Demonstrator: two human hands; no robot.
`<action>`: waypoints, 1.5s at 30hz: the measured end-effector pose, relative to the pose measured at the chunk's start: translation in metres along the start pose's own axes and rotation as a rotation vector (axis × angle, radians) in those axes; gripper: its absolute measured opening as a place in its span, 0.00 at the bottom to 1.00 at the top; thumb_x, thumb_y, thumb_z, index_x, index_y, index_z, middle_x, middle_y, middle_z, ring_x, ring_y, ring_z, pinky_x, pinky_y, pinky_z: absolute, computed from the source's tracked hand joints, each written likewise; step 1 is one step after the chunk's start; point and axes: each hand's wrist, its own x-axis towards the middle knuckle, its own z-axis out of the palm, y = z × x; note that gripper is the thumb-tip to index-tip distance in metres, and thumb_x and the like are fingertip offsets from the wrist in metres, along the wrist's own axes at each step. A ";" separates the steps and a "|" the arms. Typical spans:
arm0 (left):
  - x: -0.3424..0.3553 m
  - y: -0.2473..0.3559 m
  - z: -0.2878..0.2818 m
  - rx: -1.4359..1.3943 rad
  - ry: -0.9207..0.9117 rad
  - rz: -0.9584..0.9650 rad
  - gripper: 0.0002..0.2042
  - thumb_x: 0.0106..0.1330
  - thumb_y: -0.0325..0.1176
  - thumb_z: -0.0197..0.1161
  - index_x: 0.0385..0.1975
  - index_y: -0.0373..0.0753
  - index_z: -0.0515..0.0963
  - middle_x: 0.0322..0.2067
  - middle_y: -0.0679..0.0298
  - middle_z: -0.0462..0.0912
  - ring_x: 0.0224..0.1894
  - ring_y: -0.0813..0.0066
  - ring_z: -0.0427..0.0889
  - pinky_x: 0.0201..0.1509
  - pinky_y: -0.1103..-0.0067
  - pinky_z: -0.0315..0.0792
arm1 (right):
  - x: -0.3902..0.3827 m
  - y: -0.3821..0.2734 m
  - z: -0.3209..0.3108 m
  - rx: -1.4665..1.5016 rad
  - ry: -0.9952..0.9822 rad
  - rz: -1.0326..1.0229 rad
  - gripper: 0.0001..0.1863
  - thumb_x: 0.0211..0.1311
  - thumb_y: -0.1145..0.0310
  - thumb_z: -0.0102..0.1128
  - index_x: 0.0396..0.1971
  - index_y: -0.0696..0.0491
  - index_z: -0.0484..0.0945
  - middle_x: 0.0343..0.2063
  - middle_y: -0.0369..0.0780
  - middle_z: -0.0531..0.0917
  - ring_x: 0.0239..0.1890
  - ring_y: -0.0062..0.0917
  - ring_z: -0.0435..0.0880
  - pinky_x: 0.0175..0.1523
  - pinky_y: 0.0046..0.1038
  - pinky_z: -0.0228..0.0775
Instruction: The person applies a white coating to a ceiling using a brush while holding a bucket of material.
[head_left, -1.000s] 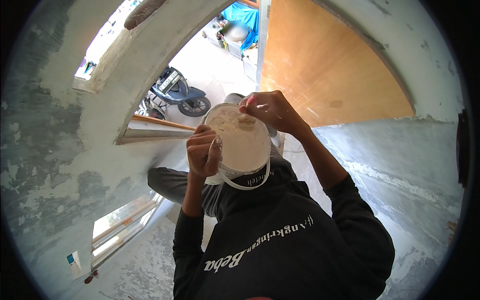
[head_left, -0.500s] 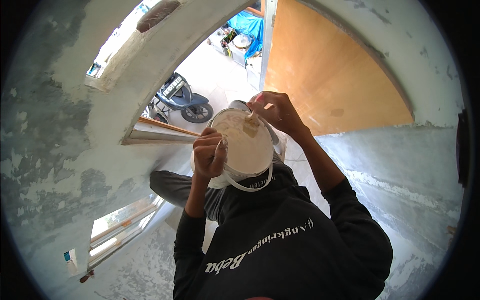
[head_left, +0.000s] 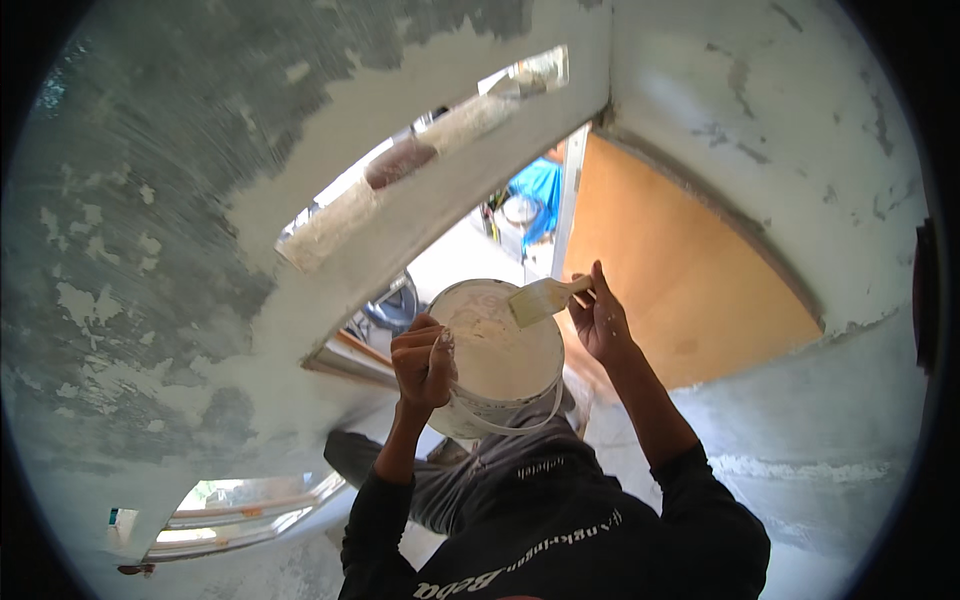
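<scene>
A white bucket (head_left: 487, 432) with pale, smeared off-white insides hangs in front of my body, its thin white handle (head_left: 522, 428) looped down on the near side. My left hand (head_left: 424, 364) is closed in a fist on the bucket's left rim. In my right hand (head_left: 603, 318) is a flat paintbrush (head_left: 545, 301), gripped by its handle between fingers and thumb. The brush points left, and its pale bristles are over the far right part of the bucket's opening. Whether the bristles touch the rim, I cannot tell.
Ahead, a wooden door (head_left: 680, 270) stands beside a bright doorway. Through it show a motorbike (head_left: 393, 303) and a blue tarp (head_left: 538, 192). A patchy grey and white wall (head_left: 200, 220) with a narrow slot rises at left. A low window (head_left: 240, 515) sits lower left.
My view has tilted up, bringing more of the left wall and slot into sight. My right hand has turned outward, so the paintbrush now shows fully. My left hand keeps its grip on the bucket.
</scene>
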 end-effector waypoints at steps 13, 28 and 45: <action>0.151 0.044 -0.013 0.027 0.239 0.220 0.19 0.62 0.26 0.47 0.06 0.35 0.63 0.05 0.63 0.62 0.07 0.73 0.60 0.19 0.77 0.58 | 0.041 -0.132 0.136 0.237 -0.567 -0.126 0.11 0.64 0.67 0.55 0.35 0.60 0.73 0.32 0.43 0.77 0.37 0.29 0.78 0.46 0.22 0.78; 0.304 0.143 -0.032 -0.252 0.250 0.369 0.22 0.63 0.30 0.49 0.03 0.36 0.64 0.04 0.68 0.64 0.08 0.86 0.59 0.15 0.84 0.55 | 0.049 -0.377 0.519 -0.418 -0.189 -2.446 0.19 0.58 0.57 0.61 0.41 0.57 0.74 0.36 0.42 0.81 0.37 0.32 0.82 0.45 0.30 0.73; 0.342 0.148 -0.089 -0.019 0.110 0.769 0.03 0.64 0.26 0.49 0.28 0.36 0.67 0.07 0.69 0.64 0.10 0.84 0.59 0.18 0.83 0.57 | 0.006 -0.328 0.532 0.131 -0.882 -1.271 0.09 0.55 0.74 0.56 0.30 0.66 0.72 0.29 0.43 0.75 0.32 0.29 0.79 0.40 0.31 0.81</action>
